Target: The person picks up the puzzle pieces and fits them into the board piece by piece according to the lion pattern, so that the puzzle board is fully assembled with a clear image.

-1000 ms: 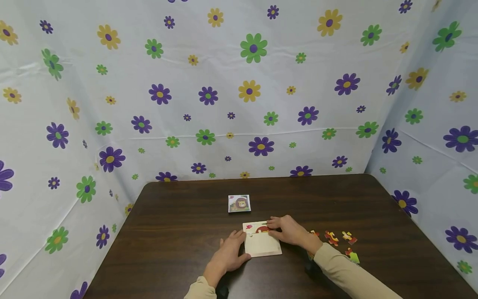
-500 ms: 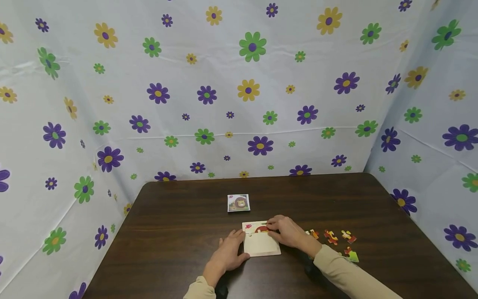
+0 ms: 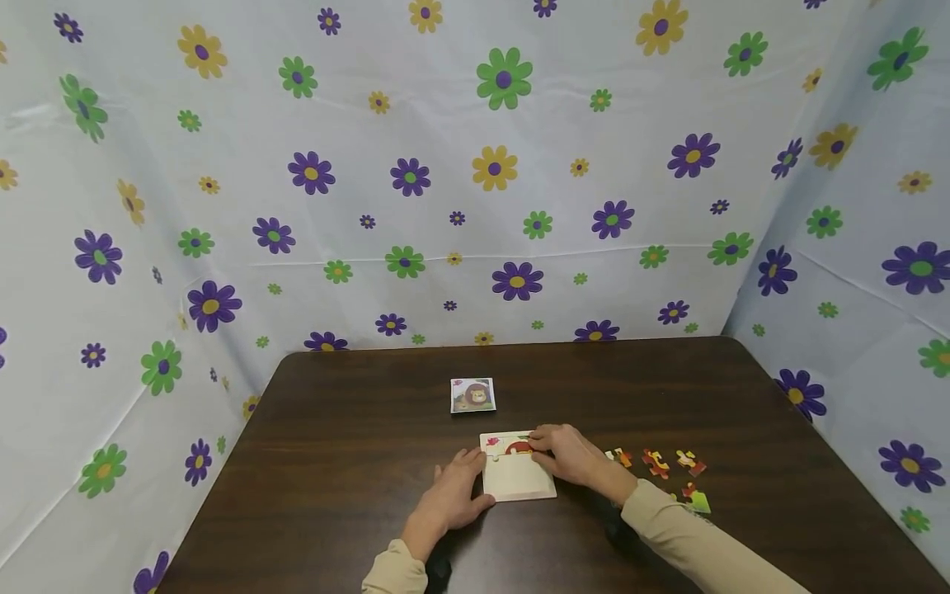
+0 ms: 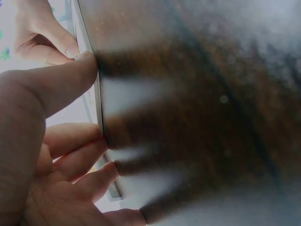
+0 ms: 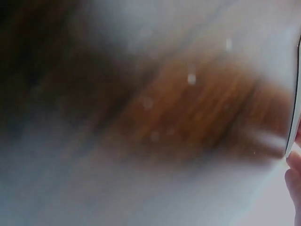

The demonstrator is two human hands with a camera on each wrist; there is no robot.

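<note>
A square wooden puzzle board lies on the table, its near part bare wood. Printed jigsaw pieces fill a strip along its far edge, showing pink and red-brown. My left hand steadies the board's left side, thumb by the near corner; in the left wrist view its extended fingertips touch the board's edge. At the far right corner, my right hand pinches a jigsaw piece mostly hidden under the fingers. Only fingertips beside the board's edge show in the right wrist view.
Several loose jigsaw pieces in red, yellow and green lie right of the board, some partly behind the right forearm. A small lion picture card lies beyond the board. Flower-patterned cloth hangs behind the dark table.
The head view has tilted slightly downward, so everything sits higher in it. Both hands keep nearly the same places on the board, with the right fingers shifting only a little.
</note>
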